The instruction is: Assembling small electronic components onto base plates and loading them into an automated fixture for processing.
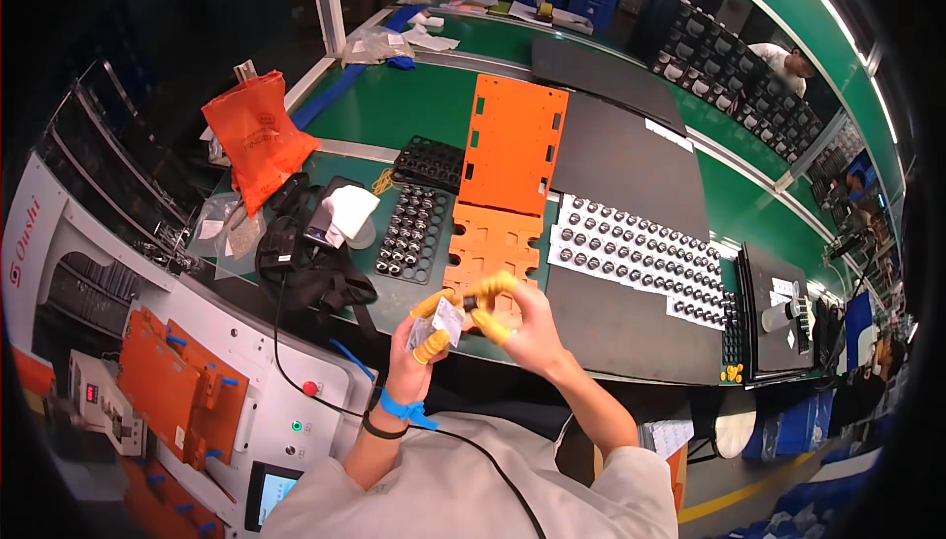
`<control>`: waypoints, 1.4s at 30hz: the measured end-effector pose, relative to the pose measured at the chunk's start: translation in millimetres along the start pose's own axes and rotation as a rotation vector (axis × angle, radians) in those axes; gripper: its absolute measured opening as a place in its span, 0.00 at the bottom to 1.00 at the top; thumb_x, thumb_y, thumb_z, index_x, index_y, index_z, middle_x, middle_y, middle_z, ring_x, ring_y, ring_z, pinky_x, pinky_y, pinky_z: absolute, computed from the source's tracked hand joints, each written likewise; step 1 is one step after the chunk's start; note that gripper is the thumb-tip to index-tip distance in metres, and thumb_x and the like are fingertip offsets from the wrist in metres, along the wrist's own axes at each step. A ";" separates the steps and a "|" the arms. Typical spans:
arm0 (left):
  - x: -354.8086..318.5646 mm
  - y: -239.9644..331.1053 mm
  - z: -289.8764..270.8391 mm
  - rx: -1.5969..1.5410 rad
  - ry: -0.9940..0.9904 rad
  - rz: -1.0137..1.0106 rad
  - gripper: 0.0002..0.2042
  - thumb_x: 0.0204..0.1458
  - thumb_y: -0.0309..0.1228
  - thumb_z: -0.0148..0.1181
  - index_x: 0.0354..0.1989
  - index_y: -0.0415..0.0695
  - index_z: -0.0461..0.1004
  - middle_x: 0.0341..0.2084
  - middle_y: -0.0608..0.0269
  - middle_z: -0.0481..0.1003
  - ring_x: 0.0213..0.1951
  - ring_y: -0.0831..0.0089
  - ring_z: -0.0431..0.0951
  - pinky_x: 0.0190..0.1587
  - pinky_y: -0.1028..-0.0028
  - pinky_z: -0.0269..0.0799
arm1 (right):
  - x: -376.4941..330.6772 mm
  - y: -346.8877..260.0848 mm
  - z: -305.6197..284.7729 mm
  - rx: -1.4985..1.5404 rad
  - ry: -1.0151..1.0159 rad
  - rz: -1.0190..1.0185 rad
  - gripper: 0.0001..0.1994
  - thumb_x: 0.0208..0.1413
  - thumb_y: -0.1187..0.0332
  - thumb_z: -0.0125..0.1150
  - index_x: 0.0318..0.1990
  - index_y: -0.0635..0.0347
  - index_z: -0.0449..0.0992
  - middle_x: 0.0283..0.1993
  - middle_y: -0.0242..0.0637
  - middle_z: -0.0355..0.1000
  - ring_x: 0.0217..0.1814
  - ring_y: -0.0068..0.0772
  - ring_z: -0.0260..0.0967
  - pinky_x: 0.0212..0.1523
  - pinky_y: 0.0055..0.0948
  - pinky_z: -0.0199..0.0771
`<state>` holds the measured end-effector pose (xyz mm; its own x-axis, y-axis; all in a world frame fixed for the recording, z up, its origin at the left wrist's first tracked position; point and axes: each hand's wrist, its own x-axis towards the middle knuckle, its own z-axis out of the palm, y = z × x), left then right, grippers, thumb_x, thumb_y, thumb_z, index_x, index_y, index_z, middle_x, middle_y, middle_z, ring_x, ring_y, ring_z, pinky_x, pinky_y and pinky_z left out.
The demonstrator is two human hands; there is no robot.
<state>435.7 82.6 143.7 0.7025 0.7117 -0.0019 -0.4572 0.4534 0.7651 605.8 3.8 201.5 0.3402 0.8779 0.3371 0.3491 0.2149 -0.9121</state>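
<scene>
My left hand [414,342], with yellow finger covers and a blue strap at the wrist, is closed on a small white and clear packet [447,318]. Close to it, my right hand [519,320], also in yellow finger covers, pinches a small black cylindrical part [470,302]. Both hands are above the near end of an orange fixture, whose lower block [490,234] has cut-out pockets and whose flat plate [510,145] extends behind it. To the left, a tray [426,268] bears rows of round black parts. On the right, white sheets [631,276] bear more small black round parts.
Left of the tray are a white cloth [352,212], a black bag [313,278] and an orange plastic bag [258,135]. A black empty-holed tray [431,159] stands behind. A cable crosses my left forearm. A white machine [227,342] with a red button [310,388] borders the left; another person [783,64] is far right.
</scene>
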 end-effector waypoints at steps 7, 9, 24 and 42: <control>-3.4 -5.8 11.9 0.119 -0.147 0.089 0.33 0.50 0.32 0.74 0.64 0.35 0.68 0.60 0.54 0.74 0.62 0.68 0.72 0.66 0.67 0.65 | -35.3 -13.4 -17.3 -0.030 -0.002 -0.055 0.18 0.52 0.78 0.66 0.52 0.62 0.79 0.34 0.34 0.71 0.37 0.27 0.69 0.38 0.26 0.72; -3.4 -5.4 15.6 0.150 -0.164 0.114 0.32 0.51 0.31 0.74 0.64 0.34 0.69 0.59 0.54 0.74 0.61 0.69 0.73 0.65 0.68 0.65 | -35.8 -14.3 -18.3 -0.025 0.039 -0.063 0.18 0.53 0.78 0.65 0.53 0.61 0.80 0.33 0.33 0.71 0.36 0.27 0.69 0.36 0.28 0.71; -10.4 -6.4 9.0 0.371 -0.132 0.071 0.29 0.52 0.32 0.74 0.61 0.33 0.72 0.51 0.60 0.78 0.51 0.77 0.77 0.53 0.76 0.73 | -42.7 -10.1 -20.1 -0.629 -0.003 -0.384 0.21 0.42 0.76 0.73 0.49 0.61 0.80 0.34 0.36 0.73 0.38 0.46 0.70 0.47 0.42 0.74; -3.1 -45.9 3.9 -0.752 -0.268 -0.658 0.21 0.64 0.44 0.57 0.60 0.46 0.69 0.50 0.64 0.73 0.36 0.76 0.68 0.31 0.77 0.61 | -47.4 25.1 -27.0 -0.401 0.128 -0.374 0.18 0.45 0.74 0.73 0.48 0.59 0.83 0.44 0.37 0.73 0.43 0.38 0.68 0.42 0.32 0.73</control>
<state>456.7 57.5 111.1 0.9932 0.1001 -0.0603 -0.0961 0.9933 0.0646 622.0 -44.0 169.0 0.2241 0.7086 0.6690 0.7623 0.3002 -0.5734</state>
